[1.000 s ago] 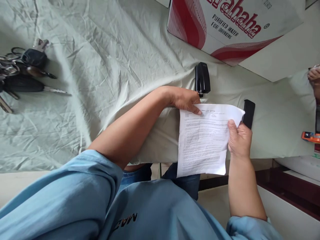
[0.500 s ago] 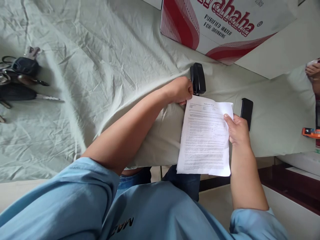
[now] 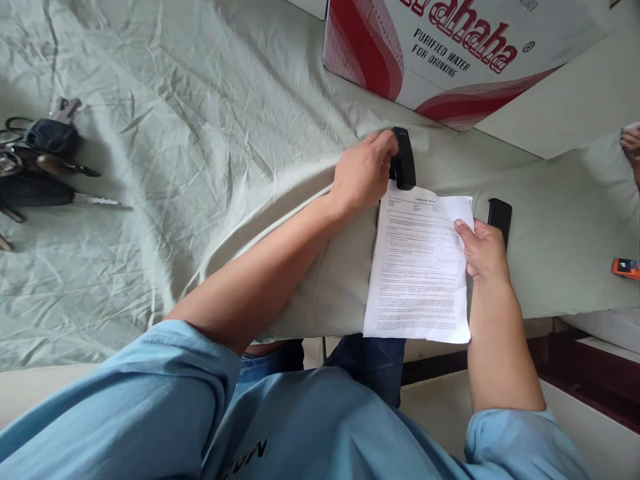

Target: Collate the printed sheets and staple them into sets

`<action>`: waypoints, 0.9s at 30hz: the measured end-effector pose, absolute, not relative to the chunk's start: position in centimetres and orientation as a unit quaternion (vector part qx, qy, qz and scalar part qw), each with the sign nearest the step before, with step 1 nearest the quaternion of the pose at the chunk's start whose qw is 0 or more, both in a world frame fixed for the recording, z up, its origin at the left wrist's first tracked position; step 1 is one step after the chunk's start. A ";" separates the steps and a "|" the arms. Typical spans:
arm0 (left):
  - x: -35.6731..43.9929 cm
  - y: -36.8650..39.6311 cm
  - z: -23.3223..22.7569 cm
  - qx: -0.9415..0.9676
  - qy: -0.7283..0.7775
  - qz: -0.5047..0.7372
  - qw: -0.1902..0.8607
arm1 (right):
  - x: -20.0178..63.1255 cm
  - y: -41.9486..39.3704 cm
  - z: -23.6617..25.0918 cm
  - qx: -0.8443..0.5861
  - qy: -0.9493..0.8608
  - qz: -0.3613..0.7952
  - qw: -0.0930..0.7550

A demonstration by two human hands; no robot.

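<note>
A black stapler point(image 3: 404, 159) lies on the cloth, its near end over the top left corner of the printed paper sheets point(image 3: 420, 267). My left hand point(image 3: 364, 167) is closed around the stapler's left side, its fingertips partly hidden behind the palm. The sheets hang slightly over the table's front edge, print facing up. Gripping their upper right edge is my right hand point(image 3: 484, 248), thumb on top and the other fingers underneath. Just beyond that hand lies a black phone-like object point(image 3: 500, 219).
A red and white water carton point(image 3: 450, 73) stands at the back. Bunched keys point(image 3: 45, 153) lie far left on the wrinkled pale green cloth point(image 3: 200, 100). At the right edge are another person's hand point(image 3: 631, 139) and an orange object point(image 3: 625, 268).
My left hand has left the paper's top left corner and moved up onto the stapler. The sheets have shifted slightly up and right, with their corner now under the stapler's end.
</note>
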State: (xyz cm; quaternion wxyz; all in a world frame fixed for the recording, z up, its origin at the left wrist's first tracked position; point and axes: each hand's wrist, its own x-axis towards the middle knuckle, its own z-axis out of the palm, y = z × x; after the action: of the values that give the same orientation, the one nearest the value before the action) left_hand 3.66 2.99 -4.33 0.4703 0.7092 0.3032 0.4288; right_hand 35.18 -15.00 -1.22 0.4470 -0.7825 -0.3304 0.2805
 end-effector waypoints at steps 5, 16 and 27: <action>3.2 3.3 -3.3 0.805 0.238 0.397 0.371 | 35.5 -15.3 -1.6 -0.786 -0.327 0.279 0.445; 2.7 2.1 -2.8 0.839 0.285 0.285 0.365 | 35.3 -15.3 -1.9 -0.791 -0.336 0.272 0.434; 3.6 3.8 -4.9 0.807 0.205 0.340 0.436 | 32.7 -21.8 1.1 -0.762 -0.383 0.256 0.456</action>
State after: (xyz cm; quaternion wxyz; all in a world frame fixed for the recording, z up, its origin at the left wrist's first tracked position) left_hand 3.61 3.78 -4.86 0.4365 0.8072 0.2052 0.3403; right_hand 32.68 -21.83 1.06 0.4557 -0.7620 -0.3826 0.2556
